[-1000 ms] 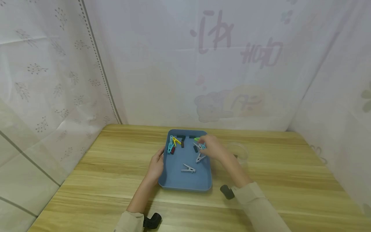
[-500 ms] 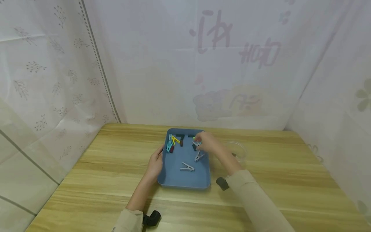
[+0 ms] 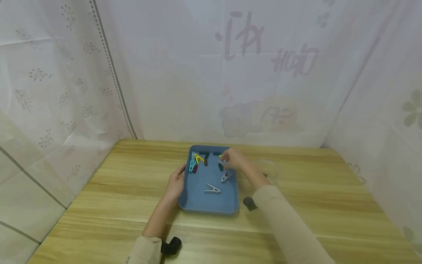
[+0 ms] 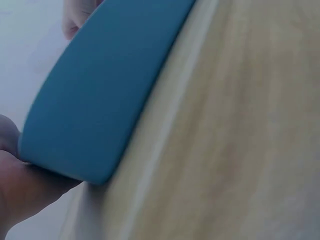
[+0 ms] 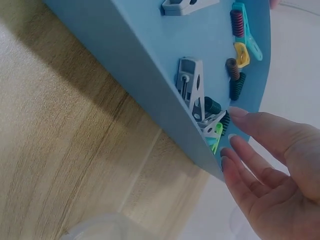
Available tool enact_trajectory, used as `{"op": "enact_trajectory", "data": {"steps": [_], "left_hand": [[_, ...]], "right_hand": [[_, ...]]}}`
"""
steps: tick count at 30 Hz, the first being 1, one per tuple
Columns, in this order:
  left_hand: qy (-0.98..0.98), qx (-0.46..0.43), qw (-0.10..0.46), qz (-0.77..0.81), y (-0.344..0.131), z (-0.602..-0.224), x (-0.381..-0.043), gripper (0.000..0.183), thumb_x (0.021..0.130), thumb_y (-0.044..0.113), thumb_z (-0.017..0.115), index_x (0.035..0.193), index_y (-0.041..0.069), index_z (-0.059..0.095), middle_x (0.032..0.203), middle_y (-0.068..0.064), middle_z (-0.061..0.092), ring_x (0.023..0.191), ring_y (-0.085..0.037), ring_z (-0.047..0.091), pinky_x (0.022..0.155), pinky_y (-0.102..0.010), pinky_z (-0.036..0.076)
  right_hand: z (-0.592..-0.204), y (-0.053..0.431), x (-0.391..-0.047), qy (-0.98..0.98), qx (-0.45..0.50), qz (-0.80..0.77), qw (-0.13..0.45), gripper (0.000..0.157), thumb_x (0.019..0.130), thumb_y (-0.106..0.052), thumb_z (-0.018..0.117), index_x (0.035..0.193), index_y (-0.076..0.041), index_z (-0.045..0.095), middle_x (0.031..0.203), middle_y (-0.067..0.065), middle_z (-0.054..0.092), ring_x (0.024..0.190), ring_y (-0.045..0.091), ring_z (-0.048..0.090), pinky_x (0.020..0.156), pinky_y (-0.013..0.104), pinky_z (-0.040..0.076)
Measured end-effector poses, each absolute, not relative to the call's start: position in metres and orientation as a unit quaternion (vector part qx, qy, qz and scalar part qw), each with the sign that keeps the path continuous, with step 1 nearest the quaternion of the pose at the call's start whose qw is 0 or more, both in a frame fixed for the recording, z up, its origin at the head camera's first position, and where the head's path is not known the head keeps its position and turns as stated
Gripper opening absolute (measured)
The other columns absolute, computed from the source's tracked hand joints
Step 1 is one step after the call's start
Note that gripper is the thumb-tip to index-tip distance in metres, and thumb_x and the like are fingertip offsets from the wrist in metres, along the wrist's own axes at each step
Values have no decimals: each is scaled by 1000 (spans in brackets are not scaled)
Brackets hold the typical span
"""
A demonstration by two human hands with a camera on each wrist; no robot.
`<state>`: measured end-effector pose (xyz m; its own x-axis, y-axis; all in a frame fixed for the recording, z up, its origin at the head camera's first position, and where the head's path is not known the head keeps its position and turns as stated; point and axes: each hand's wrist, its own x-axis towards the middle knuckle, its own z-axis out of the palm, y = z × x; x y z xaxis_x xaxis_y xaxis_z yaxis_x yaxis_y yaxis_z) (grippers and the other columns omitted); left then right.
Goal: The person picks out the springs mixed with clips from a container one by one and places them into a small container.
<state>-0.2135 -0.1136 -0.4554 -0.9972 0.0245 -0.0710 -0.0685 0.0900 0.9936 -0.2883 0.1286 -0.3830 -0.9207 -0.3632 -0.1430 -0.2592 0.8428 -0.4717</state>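
Observation:
A blue tray (image 3: 197,200) stands on the table with my left hand (image 3: 174,185) at its left side. In the left wrist view that hand (image 4: 25,187) grips the tray's wall between thumb and fingers. My right hand (image 3: 238,161) reaches over the far right corner. Its thumb and fingers (image 5: 280,175) stand apart, close to a grey clothespin (image 5: 212,121) and a bright green clothespin (image 5: 216,139). Two more grey clothespins, one (image 3: 225,177) by the right wall and one (image 3: 212,189) nearer the front, lie in the tray. Whether the right fingertips touch anything is unclear.
Far left in the tray lie blue clothespins (image 3: 192,161), a yellow clothespin (image 3: 199,158), a dark red spring (image 5: 237,23), a brown spring (image 5: 232,69) and a dark green spring (image 5: 238,86). A clear round object (image 3: 270,170) sits right of the tray on the wooden table (image 3: 316,205).
My right hand has shifted slightly left and farther into the tray's far right corner, its forearm following. The left hand keeps its hold on the tray. The clothespins on view lie much as before.

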Motion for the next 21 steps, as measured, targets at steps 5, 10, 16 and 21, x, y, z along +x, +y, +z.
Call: {"op": "enact_trajectory", "data": {"steps": [5, 10, 16, 21], "left_hand": [[749, 16, 56, 660, -123, -446, -211, 51, 110, -2, 35, 159, -13, 31, 165, -32, 33, 154, -50, 31, 124, -62, 33], [787, 60, 59, 611, -132, -438, -208, 52, 107, -6, 43, 157, -14, 33, 158, -37, 40, 144, -57, 43, 116, -62, 44], [797, 74, 69, 595, -138, -434, -204, 53, 105, -8, 48, 156, -15, 35, 154, -39, 44, 139, -59, 48, 110, -60, 51], [792, 82, 76, 600, -141, -435, -203, 52, 104, -9, 49, 155, -15, 38, 153, -40, 45, 137, -59, 49, 107, -59, 53]], "right_hand": [[-383, 127, -288, 954, -154, -224, 125, 34, 90, 2, 78, 123, 4, 73, 117, 21, 70, 110, 36, 67, 93, 44, 61], [-386, 127, -290, 955, -150, -219, 135, 36, 90, 1, 78, 126, 3, 72, 116, 20, 70, 107, 34, 68, 90, 41, 62], [-390, 126, -293, 958, -145, -212, 126, 37, 86, 1, 82, 122, 2, 74, 109, 16, 69, 100, 29, 67, 86, 38, 61], [-391, 123, -295, 961, -138, -204, 124, 38, 82, 0, 85, 119, -1, 76, 103, 12, 69, 94, 25, 65, 82, 35, 59]]}}
